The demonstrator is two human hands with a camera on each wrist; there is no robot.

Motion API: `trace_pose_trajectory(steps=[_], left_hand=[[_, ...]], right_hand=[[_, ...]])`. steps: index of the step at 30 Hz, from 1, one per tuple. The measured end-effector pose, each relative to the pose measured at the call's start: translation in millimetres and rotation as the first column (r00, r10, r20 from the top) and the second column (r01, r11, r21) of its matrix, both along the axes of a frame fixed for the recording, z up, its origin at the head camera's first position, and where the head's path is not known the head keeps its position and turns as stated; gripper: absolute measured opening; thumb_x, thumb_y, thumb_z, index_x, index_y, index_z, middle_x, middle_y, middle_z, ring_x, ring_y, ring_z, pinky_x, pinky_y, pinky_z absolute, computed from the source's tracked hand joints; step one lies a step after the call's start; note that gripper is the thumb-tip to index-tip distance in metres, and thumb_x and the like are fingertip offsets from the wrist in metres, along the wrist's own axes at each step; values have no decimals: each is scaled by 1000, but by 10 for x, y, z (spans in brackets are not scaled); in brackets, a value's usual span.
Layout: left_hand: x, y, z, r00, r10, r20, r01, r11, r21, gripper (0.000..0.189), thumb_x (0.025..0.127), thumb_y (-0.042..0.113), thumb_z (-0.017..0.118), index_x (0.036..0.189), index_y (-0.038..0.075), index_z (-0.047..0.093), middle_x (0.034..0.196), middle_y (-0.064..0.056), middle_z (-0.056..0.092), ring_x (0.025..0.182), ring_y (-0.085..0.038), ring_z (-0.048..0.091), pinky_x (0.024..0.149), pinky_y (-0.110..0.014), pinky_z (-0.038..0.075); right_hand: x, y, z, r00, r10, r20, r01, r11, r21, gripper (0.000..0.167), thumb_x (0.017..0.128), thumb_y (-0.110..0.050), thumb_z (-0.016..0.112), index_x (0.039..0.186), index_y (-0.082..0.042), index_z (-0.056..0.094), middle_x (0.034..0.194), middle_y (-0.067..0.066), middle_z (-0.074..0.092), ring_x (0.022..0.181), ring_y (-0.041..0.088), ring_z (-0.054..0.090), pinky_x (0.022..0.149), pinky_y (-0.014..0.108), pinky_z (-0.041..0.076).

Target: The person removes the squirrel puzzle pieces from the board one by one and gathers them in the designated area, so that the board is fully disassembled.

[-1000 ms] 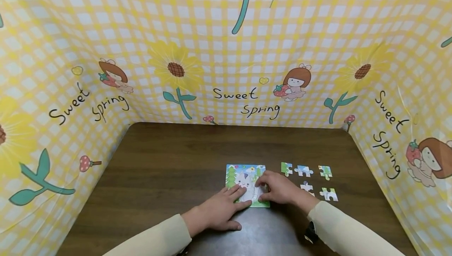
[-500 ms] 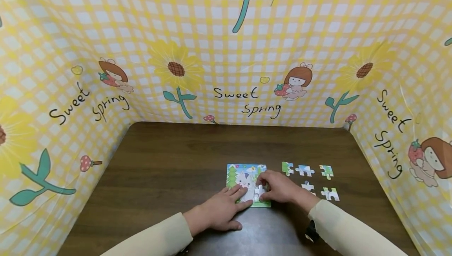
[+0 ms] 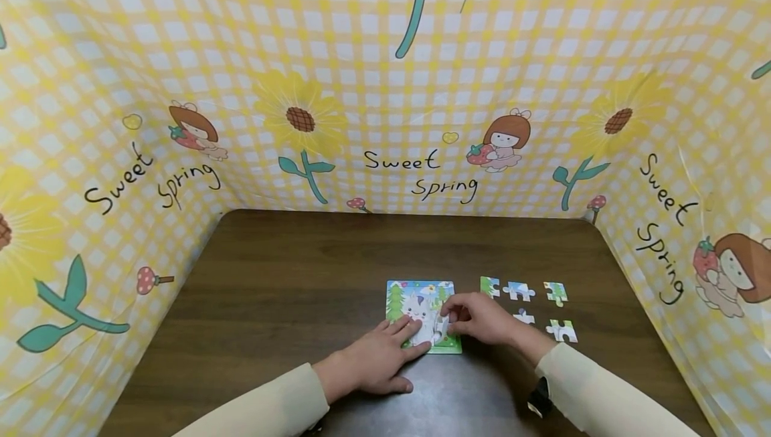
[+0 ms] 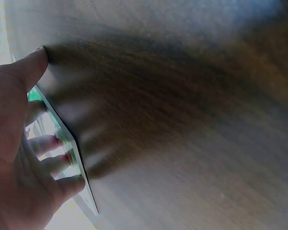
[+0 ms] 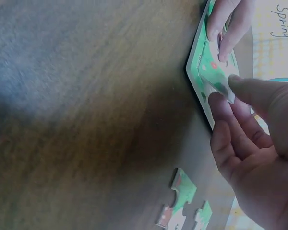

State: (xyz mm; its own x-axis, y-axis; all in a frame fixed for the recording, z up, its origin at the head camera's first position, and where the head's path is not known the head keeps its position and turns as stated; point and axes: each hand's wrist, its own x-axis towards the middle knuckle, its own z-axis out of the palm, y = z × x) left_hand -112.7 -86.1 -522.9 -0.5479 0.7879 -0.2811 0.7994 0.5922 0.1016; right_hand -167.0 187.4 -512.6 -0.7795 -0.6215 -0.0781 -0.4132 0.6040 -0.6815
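Note:
A square jigsaw board with a white cartoon animal and green trees lies on the brown table. My left hand lies flat, its fingertips on the lower left part of the picture and its thumb out on the table. At the board's right side, my right hand pinches a puzzle piece between thumb and fingers. That piece is tilted, one edge raised, close over the board in the right wrist view. In the left wrist view, the left fingers reach over the board's edge.
To the right of the board lie several loose puzzle pieces, among them a blue-and-white piece and a green-and-white piece. The right forearm partly covers another piece. A yellow checked cloth walls in the table at the back and sides.
My right hand has drawn slightly to the right, and the puzzle piece in its fingers has tipped up from lying flatter on the board. The left hand has stayed in place.

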Motion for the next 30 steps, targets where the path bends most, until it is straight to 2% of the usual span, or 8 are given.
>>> trace_pose_trajectory(steps=[6,12,17,21,25,30], left_hand=[[-2,2,-4,1000,-8,-5,8,1000,-2,74,100,67,47,163,34,29,171,-9,22,157,-32,22,117,-54,37],[2,2,-6,1000,-14,-7,14,1000,0,74,100,67,47,163,33,29,171,-10,21,157,-32,22,117,-53,37],[6,-10,-17,1000,-1,-8,1,1000,2,75,100,67,47,164,33,27,172,-9,20,158,-32,21,118,-52,36],[14,-21,-38,1000,-4,-11,4,1000,7,75,100,67,46,164,33,27,172,-9,19,158,-32,20,118,-52,37],[22,-26,-32,1000,-9,-22,9,1000,15,74,100,67,46,164,33,28,171,-10,20,158,-32,21,118,-52,37],[23,-24,-22,1000,-7,-18,7,1000,19,74,100,66,47,164,33,28,171,-10,20,157,-32,22,118,-52,37]], right_hand=[[40,35,-42,997,-30,66,33,998,-47,19,91,-8,77,108,-15,71,91,-5,66,82,9,61,75,26,53],[80,216,51,993,-77,95,86,992,-97,17,94,-12,75,111,-14,72,93,-5,66,83,12,62,74,27,54],[143,567,148,993,-101,64,110,983,-145,18,94,-10,75,111,-8,71,94,0,67,83,10,65,71,28,54],[245,920,190,984,-134,117,154,972,-178,20,93,-7,74,112,-3,69,94,5,68,82,12,68,67,31,57],[370,1257,219,970,-189,152,214,962,-168,21,95,-10,73,113,0,69,95,7,68,84,11,70,70,29,59],[533,1589,175,963,-243,119,257,958,-125,20,95,-12,74,112,-2,71,96,5,70,85,6,69,71,26,58]])
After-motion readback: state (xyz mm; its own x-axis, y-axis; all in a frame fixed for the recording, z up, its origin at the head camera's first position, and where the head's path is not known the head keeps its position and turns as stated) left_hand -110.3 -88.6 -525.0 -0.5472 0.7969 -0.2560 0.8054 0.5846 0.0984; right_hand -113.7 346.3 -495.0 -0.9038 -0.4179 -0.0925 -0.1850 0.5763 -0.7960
